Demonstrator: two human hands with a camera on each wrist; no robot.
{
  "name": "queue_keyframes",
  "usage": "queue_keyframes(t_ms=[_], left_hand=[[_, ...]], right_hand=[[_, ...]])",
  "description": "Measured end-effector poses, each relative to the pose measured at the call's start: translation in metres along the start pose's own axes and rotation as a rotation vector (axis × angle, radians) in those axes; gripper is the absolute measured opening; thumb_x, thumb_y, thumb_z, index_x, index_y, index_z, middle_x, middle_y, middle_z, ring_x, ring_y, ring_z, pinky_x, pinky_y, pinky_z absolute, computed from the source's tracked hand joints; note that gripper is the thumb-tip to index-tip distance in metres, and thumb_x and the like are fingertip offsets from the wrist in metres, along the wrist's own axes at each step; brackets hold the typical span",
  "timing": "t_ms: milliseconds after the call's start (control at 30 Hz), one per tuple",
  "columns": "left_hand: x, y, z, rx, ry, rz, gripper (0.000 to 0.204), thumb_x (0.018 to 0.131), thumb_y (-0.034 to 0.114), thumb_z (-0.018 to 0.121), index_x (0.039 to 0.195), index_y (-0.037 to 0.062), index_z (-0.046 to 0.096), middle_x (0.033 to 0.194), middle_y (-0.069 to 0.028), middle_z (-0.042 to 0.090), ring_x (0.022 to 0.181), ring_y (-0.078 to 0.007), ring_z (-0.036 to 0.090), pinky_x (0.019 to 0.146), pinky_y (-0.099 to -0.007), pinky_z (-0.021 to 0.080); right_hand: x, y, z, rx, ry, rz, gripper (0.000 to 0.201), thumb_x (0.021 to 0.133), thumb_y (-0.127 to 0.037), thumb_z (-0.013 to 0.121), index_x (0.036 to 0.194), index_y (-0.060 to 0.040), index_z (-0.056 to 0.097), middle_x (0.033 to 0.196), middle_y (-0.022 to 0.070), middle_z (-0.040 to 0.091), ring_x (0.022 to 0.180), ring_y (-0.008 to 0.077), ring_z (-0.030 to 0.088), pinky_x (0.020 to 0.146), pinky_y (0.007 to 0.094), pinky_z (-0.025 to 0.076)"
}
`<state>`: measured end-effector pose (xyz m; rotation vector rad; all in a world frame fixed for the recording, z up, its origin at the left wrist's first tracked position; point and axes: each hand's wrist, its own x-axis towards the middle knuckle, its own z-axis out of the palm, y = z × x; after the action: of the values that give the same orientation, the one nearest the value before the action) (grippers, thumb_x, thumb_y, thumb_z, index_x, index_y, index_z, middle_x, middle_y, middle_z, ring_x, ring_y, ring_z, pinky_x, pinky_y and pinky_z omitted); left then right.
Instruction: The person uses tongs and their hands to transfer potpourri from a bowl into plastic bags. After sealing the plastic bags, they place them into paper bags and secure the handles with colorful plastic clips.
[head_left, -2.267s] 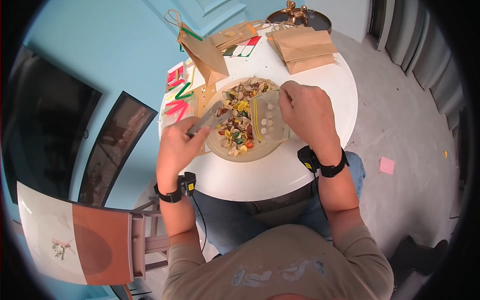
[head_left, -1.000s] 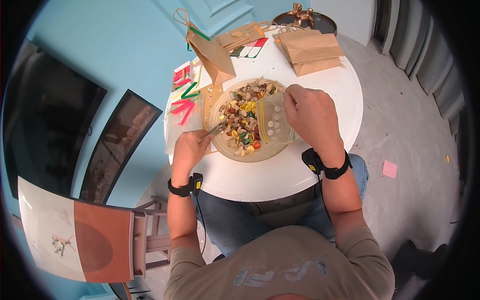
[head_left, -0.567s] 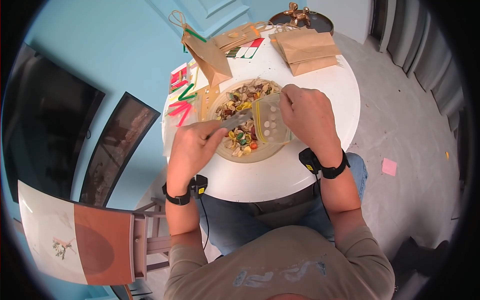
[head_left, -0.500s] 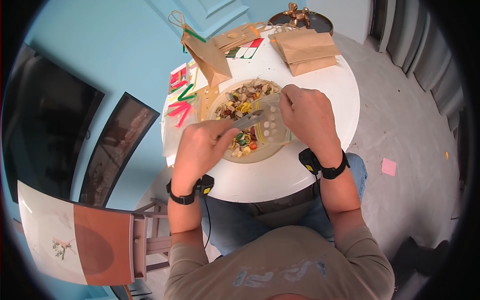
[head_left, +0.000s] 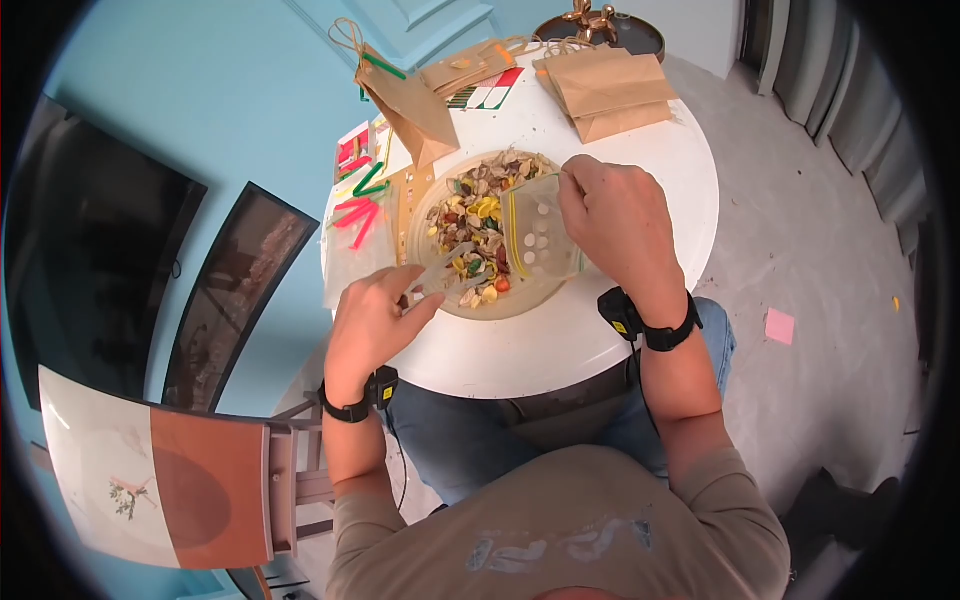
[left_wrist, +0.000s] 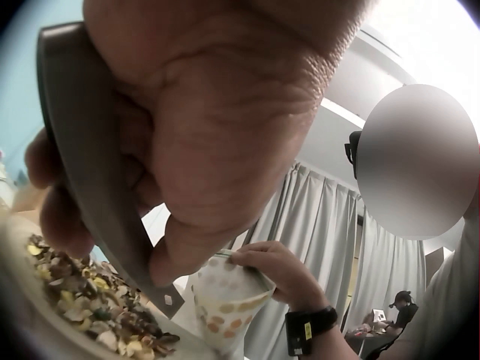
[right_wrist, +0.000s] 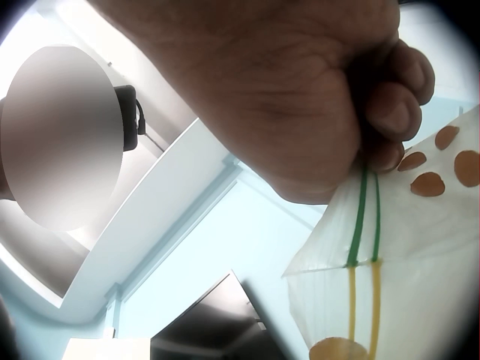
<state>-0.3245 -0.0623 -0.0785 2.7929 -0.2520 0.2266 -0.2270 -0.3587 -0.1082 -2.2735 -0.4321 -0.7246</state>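
My left hand (head_left: 375, 318) is at the near-left side of a round shallow bowl (head_left: 490, 314), its fingers and thumb around grey metal tongs (left_wrist: 84, 142). The tong tips reach over the bowl's contents, blurred in the head view. A heap of mixed dried petals (head_left: 478, 212) with yellow, green and red pieces fills the bowl. My right hand (head_left: 622, 215) pinches the edge of a clear zip bag (head_left: 542, 238) with round dots. The bag hangs tilted over the bowl's right side, its yellow-striped mouth facing left. In the right wrist view, curled fingers grip it beside a green-and-yellow seal.
Brown paper bags (head_left: 610, 95) lie at the white table's back right, and another paper bag (head_left: 405, 105) stands at the back left. Pink strips (head_left: 355, 218) and a green strip (head_left: 368, 180) lie on the left. A pink paper square (head_left: 779, 326) is on the floor.
My left hand carried the tongs right to the mouth of the zip bag half a second ago. Now it is back at the bowl's near-left side. The right hand has stayed almost still with the bag.
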Motion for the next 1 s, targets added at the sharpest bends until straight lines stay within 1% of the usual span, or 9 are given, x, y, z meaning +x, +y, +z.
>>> queue_keyframes(t_ms=[67,167,200,300,400,600,700,800,1000], left_hand=[[-0.015,-0.009,0.004,0.027,-0.014,-0.028,0.044,0.090,0.024,0.092,0.124,-0.0037,0.083,0.097,-0.0205,0.082,0.070,-0.0299,0.076,0.069,-0.0401,0.059],[-0.033,-0.017,0.018,0.011,-0.033,-0.053,0.041,0.090,0.026,0.091,0.123,0.0013,0.085,0.096,-0.0214,0.082,0.073,-0.0352,0.079,0.071,-0.0441,0.062],[-0.037,-0.014,0.020,0.024,-0.048,-0.098,0.041,0.091,0.027,0.091,0.122,0.0005,0.084,0.098,-0.0210,0.083,0.078,-0.0373,0.080,0.075,-0.0456,0.064],[-0.042,-0.023,0.035,0.080,0.034,-0.086,0.040,0.091,0.027,0.091,0.119,-0.0007,0.083,0.101,-0.0229,0.083,0.085,-0.0420,0.080,0.079,-0.0495,0.063],[-0.036,-0.037,0.044,0.201,0.096,-0.050,0.042,0.091,0.027,0.091,0.121,-0.0019,0.084,0.097,-0.0226,0.082,0.073,-0.0365,0.077,0.073,-0.0458,0.061],[-0.022,-0.045,0.041,0.160,-0.006,-0.115,0.043,0.093,0.030,0.088,0.120,-0.0037,0.084,0.091,-0.0285,0.078,0.075,-0.0418,0.077,0.074,-0.0488,0.060],[-0.016,-0.042,0.039,0.101,-0.043,-0.164,0.033,0.095,0.026,0.086,0.111,-0.0035,0.084,0.081,-0.0291,0.076,0.083,-0.0495,0.077,0.078,-0.0538,0.061],[-0.013,-0.051,0.044,0.119,-0.030,-0.118,0.039,0.096,0.030,0.086,0.115,-0.0038,0.085,0.083,-0.0314,0.075,0.077,-0.0457,0.077,0.074,-0.0501,0.060],[-0.010,-0.051,0.046,0.119,-0.038,-0.137,0.030,0.100,0.026,0.084,0.112,-0.0013,0.086,0.084,-0.0312,0.074,0.083,-0.0494,0.076,0.076,-0.0510,0.059]], right_hand=[[0.000,-0.002,0.000,-0.013,-0.013,0.007,0.022,0.102,-0.012,0.069,0.086,0.0012,0.075,0.073,0.0245,0.072,0.069,0.0429,0.074,0.068,0.0503,0.060],[-0.002,-0.003,0.000,-0.005,-0.012,0.000,0.022,0.102,-0.012,0.069,0.086,0.0014,0.075,0.074,0.0247,0.072,0.069,0.0430,0.074,0.069,0.0507,0.060],[-0.002,-0.003,0.001,-0.010,-0.010,-0.001,0.022,0.102,-0.012,0.069,0.085,0.0014,0.075,0.074,0.0246,0.072,0.070,0.0430,0.074,0.069,0.0509,0.060],[-0.003,-0.005,0.003,-0.024,-0.011,-0.003,0.022,0.102,-0.013,0.069,0.085,0.0013,0.075,0.074,0.0243,0.072,0.070,0.0431,0.074,0.069,0.0511,0.060],[-0.003,-0.006,0.003,-0.031,-0.023,0.002,0.022,0.102,-0.013,0.070,0.086,0.0012,0.075,0.074,0.0239,0.073,0.070,0.0431,0.074,0.070,0.0511,0.060],[-0.002,-0.006,0.004,-0.019,-0.028,0.003,0.023,0.102,-0.014,0.069,0.085,0.0009,0.074,0.074,0.0236,0.072,0.070,0.0427,0.074,0.069,0.0512,0.060],[-0.002,-0.006,0.005,-0.013,-0.019,-0.006,0.024,0.102,-0.013,0.069,0.084,0.0009,0.074,0.074,0.0237,0.072,0.069,0.0427,0.074,0.069,0.0512,0.060],[-0.002,-0.006,0.006,-0.013,-0.024,-0.005,0.024,0.103,-0.013,0.069,0.084,0.0010,0.074,0.073,0.0239,0.072,0.069,0.0428,0.074,0.068,0.0511,0.059],[-0.001,-0.005,0.005,-0.018,-0.023,-0.002,0.024,0.103,-0.013,0.069,0.084,0.0012,0.074,0.073,0.0242,0.072,0.069,0.0427,0.074,0.069,0.0511,0.059]])
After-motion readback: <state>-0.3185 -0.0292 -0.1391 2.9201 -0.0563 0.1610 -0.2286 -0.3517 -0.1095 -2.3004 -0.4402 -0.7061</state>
